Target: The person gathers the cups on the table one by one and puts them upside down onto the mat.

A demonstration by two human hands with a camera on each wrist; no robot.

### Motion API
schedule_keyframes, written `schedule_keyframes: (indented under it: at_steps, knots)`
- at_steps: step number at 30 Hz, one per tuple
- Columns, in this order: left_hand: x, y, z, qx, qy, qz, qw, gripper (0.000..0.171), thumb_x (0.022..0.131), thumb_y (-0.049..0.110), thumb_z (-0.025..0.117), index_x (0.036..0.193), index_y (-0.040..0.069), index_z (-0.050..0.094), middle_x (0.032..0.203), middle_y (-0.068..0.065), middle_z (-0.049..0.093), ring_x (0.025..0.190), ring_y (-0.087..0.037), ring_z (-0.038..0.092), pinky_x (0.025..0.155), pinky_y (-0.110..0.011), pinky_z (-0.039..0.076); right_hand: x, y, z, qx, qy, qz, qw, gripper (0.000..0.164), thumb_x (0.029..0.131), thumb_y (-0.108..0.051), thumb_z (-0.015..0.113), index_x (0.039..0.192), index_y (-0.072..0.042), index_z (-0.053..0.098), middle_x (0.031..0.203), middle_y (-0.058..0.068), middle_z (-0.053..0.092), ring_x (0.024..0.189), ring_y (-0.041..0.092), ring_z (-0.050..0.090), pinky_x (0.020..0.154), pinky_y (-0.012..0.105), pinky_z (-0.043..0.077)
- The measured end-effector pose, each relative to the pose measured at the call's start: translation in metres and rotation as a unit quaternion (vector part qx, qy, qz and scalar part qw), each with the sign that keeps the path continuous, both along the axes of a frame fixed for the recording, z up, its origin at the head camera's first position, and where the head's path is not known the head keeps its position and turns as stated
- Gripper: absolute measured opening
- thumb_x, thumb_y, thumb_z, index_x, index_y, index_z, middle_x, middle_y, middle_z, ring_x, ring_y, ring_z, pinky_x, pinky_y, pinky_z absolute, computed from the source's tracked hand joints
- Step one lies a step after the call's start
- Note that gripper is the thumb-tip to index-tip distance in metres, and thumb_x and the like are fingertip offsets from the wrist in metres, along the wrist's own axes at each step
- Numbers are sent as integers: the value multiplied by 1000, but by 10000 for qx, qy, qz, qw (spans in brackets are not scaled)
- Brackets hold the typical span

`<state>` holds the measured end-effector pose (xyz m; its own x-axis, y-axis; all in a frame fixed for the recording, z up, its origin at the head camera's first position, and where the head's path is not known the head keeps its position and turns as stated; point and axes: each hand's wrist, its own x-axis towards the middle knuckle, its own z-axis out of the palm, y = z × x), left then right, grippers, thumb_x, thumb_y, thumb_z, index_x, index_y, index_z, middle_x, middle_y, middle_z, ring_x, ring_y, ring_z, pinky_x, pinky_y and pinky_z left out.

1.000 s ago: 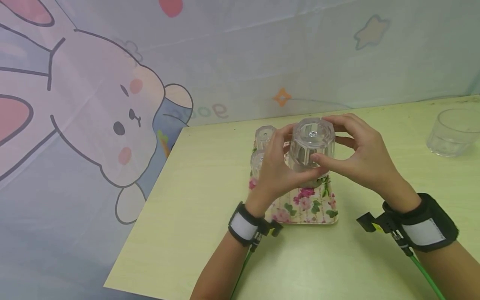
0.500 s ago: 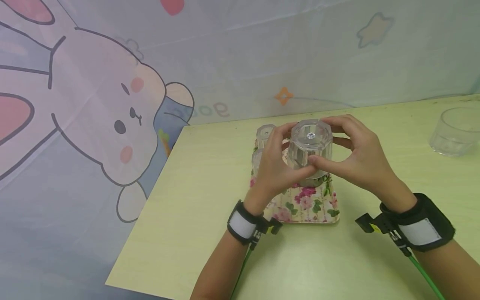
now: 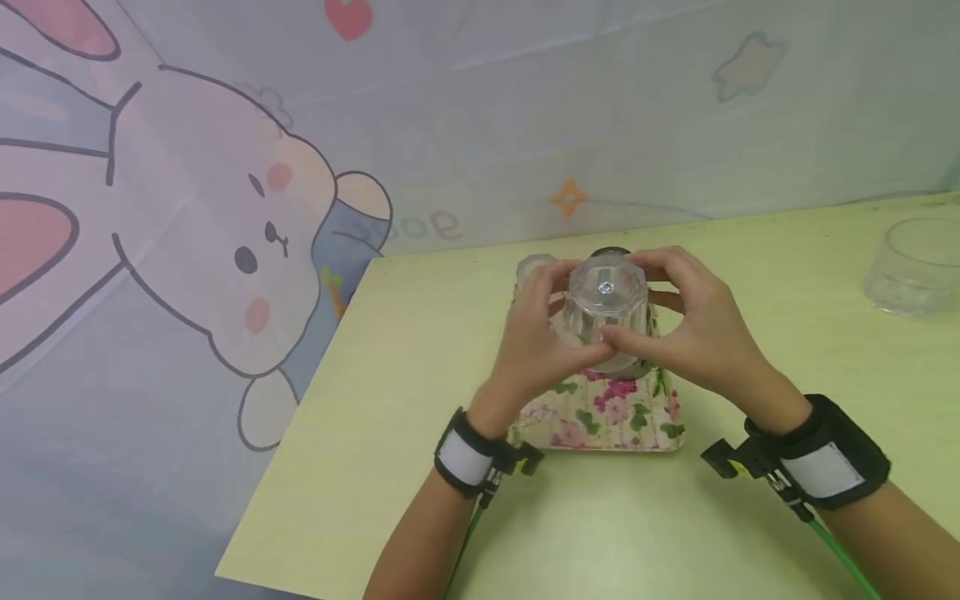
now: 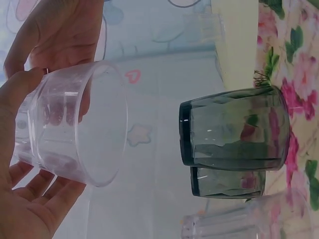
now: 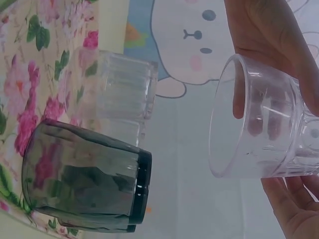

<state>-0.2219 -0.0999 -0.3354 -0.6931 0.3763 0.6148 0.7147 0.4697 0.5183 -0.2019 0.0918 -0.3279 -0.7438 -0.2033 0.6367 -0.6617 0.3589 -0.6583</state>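
My left hand (image 3: 536,342) and right hand (image 3: 693,325) grip a clear faceted tumbler (image 3: 603,292) from both sides, thumbs meeting at the front. It is upside down, base up, and raised above a floral tray (image 3: 585,437). In the left wrist view a gap separates its rim from the upturned grey-green glass (image 4: 234,132) nearest it. A second tinted glass (image 4: 229,183) stands close behind that one. On the tray's left side are clear tumblers (image 5: 127,84), also base up and partly hidden by the left hand in the head view.
A clear glass (image 3: 907,271) stands upright on the pale yellow table (image 3: 780,275), far to the right. Behind the table hangs a cloth backdrop (image 3: 480,108) with a cartoon rabbit. Green cables (image 3: 843,546) run from both wrist cameras.
Both hands have shifted a little left and lower in the head view with the tumbler. The dark base of a tinted glass now shows behind it.
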Motion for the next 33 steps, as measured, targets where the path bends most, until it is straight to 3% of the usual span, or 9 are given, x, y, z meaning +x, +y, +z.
schedule_keyframes:
  at_steps: [6,11,14,18,22,29,33]
  knots:
    - [3,-13,-11,78,-132,57,9999,80,69,23,86,133,9,42,126,-6,54,114,-17,58,95,-21,53,-1,-10,-9,177,-127,140,9997,65,68,-7,85,125,-3,54,115,2,57,100,-7,55,86,2,47]
    - [8,-24,-23,137,-323,159,9993,80,68,22,87,133,8,43,126,-7,54,115,-19,58,96,-24,53,-1,-18,-18,288,-382,306,9984,66,71,-13,84,128,-6,52,119,6,56,102,18,66,77,8,53]
    - [11,-30,-30,134,-459,229,9986,79,68,21,86,133,7,43,127,-8,54,115,-21,58,97,-25,53,0,-24,-25,319,-553,458,9969,66,73,-16,83,129,-5,51,121,9,56,103,29,66,78,17,58]
    - [14,-39,-39,104,-631,262,9976,78,69,22,86,133,7,43,128,-8,53,116,-22,58,96,-26,54,-1,-32,-33,328,-895,642,9934,64,75,-19,82,129,-5,50,123,10,55,106,29,65,87,33,58]
    - [16,-47,-47,99,-849,267,9960,80,69,23,86,133,6,42,129,-8,52,116,-23,58,94,-27,55,-2,-38,-42,452,-1160,644,9901,65,75,-25,82,128,-5,50,123,11,55,108,29,64,90,40,56]
    - [15,-60,-63,-27,-1153,286,9929,81,68,28,87,133,10,43,130,-4,53,119,-21,58,93,-28,55,-2,-47,-55,673,-1281,554,9879,69,73,-31,83,128,-6,50,123,10,56,108,27,63,83,38,59]
    - [13,-66,-69,-68,-1287,202,9915,80,68,29,87,133,12,43,129,-3,54,119,-20,58,93,-29,56,-3,-51,-60,682,-1266,579,9879,68,73,-30,84,126,-6,51,122,10,56,111,27,61,89,37,57]
